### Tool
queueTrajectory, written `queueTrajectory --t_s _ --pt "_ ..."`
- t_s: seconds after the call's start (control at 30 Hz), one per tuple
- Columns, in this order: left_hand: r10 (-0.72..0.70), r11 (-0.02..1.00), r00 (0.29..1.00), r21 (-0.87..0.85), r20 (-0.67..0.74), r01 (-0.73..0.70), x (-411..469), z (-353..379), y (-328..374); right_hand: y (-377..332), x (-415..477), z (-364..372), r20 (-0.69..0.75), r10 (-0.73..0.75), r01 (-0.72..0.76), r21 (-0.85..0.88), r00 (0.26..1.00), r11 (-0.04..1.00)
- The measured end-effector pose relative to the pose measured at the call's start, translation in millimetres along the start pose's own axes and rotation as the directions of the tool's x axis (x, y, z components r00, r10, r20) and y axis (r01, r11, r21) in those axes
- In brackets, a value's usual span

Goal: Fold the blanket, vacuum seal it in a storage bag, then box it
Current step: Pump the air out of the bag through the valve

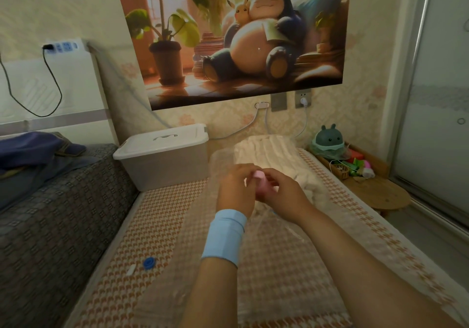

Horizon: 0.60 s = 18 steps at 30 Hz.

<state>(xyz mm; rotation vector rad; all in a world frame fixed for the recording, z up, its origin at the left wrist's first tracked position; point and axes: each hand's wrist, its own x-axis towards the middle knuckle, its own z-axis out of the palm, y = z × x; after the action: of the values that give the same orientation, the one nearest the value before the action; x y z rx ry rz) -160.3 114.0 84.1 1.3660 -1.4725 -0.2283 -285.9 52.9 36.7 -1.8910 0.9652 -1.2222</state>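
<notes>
Over crinkly bag (pixel 288 231) | left hand (pixel 234 191), right hand (pixel 285 193) grip rounded pink object (pixel 262 188)

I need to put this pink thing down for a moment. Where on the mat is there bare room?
Bare mat lies left of the bag, between the box and the cap; a narrower strip runs right of the bag. The stool's front is bare too. The middle is crowded with bag and blanket, the stool's back with toys.

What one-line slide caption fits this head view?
Left hand and right hand hold a pink object over the clear storage bag and white blanket, lidded box alongside.
</notes>
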Motion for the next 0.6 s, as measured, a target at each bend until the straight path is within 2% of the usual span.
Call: queueTrajectory --t_s 0.07,0.13,0.23,0.27,0.3,0.33,0.4,0.43,0.5,0.53,0.6 --pt "0.024 1.000 0.999 -0.007 -0.023 -0.024 2.5 -6.5 4.2 -0.4 -0.7 1.3 0.004 -0.006 0.005 0.016 1.000 1.000" --pt "0.161 0.986 0.965 0.003 -0.205 -0.164 7.3 -19.6 23.1 -0.2 0.2 -1.4 -0.013 0.005 -0.004 0.013 1.000 1.000" --pt "0.347 0.925 0.782 0.050 -0.518 -0.377 15.5 -43.0 54.9 -0.3 2.6 -7.3 -0.019 0.001 -0.002 -0.008 1.000 1.000" --pt "0.370 0.909 0.733 0.059 -0.571 -0.414 17.8 -47.8 60.9 0.5 2.9 -7.9 -0.014 -0.003 0.003 -0.020 1.000 1.000" --pt "0.373 0.902 0.714 0.050 -0.592 -0.430 19.5 -49.3 64.3 0.9 3.5 -7.8 -0.009 -0.005 0.005 -0.022 1.000 1.000" --pt "0.352 0.909 0.730 0.029 -0.586 -0.415 20.1 -44.6 60.1 2.4 2.7 -6.9 -0.005 0.000 0.000 -0.021 1.000 1.000" --pt "0.278 0.947 0.818 0.001 -0.504 -0.321 16.2 -26.1 43.2 3.3 2.8 -6.1 -0.013 0.004 -0.005 -0.020 1.000 1.000" --pt "0.227 0.967 0.880 -0.012 -0.418 -0.255 12.2 -15.6 30.6 3.8 3.3 -5.5 -0.020 0.007 -0.008 -0.016 1.000 1.000" --pt "0.079 0.994 0.986 -0.060 -0.149 -0.088 5.1 1.1 4.4 2.5 1.9 -2.8 -0.017 0.002 -0.002 -0.007 1.000 1.000" --pt "0.003 0.998 0.999 -0.057 -0.036 -0.005 2.2 4.2 -2.2 1.5 0.5 -0.8 -0.007 -0.004 0.004 -0.003 1.000 1.000" --pt "-0.032 0.999 0.999 -0.030 0.014 0.032 3.5 2.1 -6.4 1.6 -2.1 2.5 0.002 -0.005 0.005 0.007 1.000 1.000"
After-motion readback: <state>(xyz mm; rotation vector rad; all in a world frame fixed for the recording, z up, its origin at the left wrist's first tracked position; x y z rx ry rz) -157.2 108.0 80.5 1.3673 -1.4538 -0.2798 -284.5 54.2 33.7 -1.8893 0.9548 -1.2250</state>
